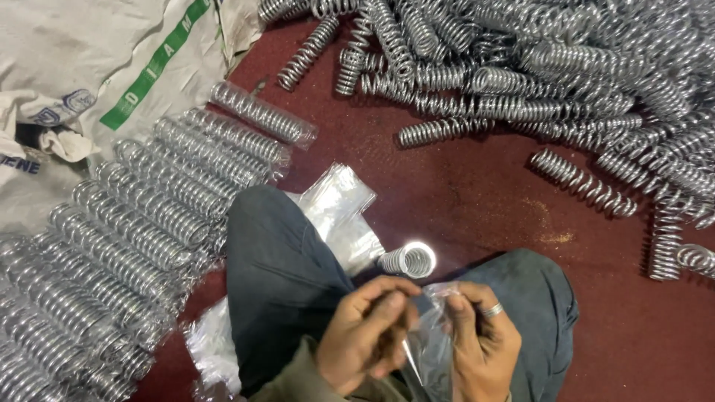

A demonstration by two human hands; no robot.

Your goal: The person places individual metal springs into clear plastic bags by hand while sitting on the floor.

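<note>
My left hand (365, 331) and my right hand (480, 339) are together low in the view, both pinching the top of a thin clear plastic bag (426, 350) that hangs between them. My right hand wears a ring. Just beyond my fingers a shiny metal coil spring (408, 260) rests between my knees (283, 275), its open end facing me. A stack of empty clear bags (339, 205) lies past my left knee.
A row of bagged springs (149, 216) lies side by side at the left on the dark red floor (462, 186). A large heap of loose springs (566, 82) fills the top right. A white woven sack (97, 74) lies at the top left.
</note>
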